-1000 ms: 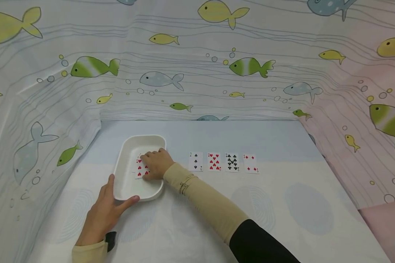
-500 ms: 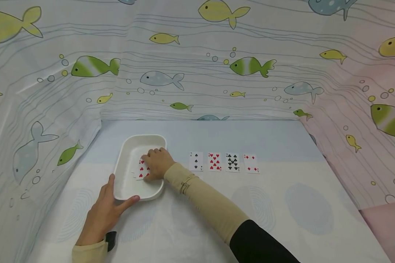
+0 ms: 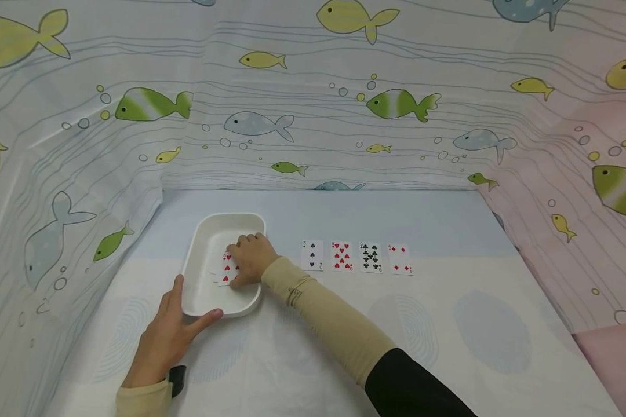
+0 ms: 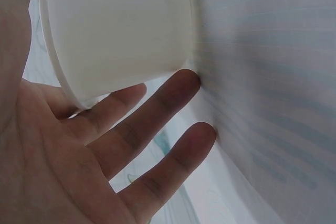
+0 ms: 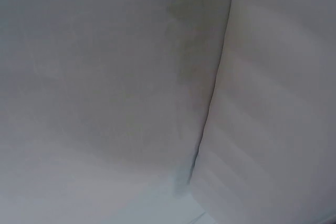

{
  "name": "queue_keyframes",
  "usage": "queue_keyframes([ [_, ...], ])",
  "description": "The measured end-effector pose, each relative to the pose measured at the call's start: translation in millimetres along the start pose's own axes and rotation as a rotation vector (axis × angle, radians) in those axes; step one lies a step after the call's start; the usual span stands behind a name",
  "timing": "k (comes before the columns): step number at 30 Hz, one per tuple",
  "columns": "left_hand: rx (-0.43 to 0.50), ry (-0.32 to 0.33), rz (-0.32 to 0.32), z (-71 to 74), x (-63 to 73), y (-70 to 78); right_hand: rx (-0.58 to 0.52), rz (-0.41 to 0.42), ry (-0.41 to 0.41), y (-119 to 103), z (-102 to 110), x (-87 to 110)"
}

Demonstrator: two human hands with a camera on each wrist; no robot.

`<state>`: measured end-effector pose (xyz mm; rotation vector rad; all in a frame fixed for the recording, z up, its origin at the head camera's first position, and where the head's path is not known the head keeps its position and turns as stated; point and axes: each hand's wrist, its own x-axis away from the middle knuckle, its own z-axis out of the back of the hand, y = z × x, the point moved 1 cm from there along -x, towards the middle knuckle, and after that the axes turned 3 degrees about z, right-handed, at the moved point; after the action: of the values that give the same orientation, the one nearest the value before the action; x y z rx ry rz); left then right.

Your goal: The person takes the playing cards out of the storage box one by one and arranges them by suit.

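A white plastic tray (image 3: 200,301) stands at the left of the table. My left hand (image 3: 162,336) braces its near left corner, thumb along the front edge and straight index finger up the left side. From the left wrist view, the fingers (image 4: 157,114) reach out beside the tray's wall. Inside the tray lies a playing card (image 3: 226,277) with red hearts, other card edges showing to its left. Over its right part, my right hand (image 3: 253,258) pinches it, thumb at the near edge and fingers at the far edge. That hand is out of sight in the right wrist view.
To the right of the tray is a row of face-up cards: a three of spades (image 3: 312,255), a hearts card (image 3: 341,256), a clubs card (image 3: 370,257) and a four of diamonds (image 3: 400,259). Fish-print fabric (image 3: 313,92) walls the table's back and sides.
My right hand and the hearts card have shifted very slightly right within the tray. The left hand and the row of cards keep their places.
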<state>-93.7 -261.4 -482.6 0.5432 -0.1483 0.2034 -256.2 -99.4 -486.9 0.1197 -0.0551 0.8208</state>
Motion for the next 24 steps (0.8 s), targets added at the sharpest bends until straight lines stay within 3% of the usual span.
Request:
queue_keyframes([
  [24,0.007,-0.007,0.006,-0.7,-0.1,-0.2,-0.008,0.003,0.023,1.4,-3.9,-1.1],
])
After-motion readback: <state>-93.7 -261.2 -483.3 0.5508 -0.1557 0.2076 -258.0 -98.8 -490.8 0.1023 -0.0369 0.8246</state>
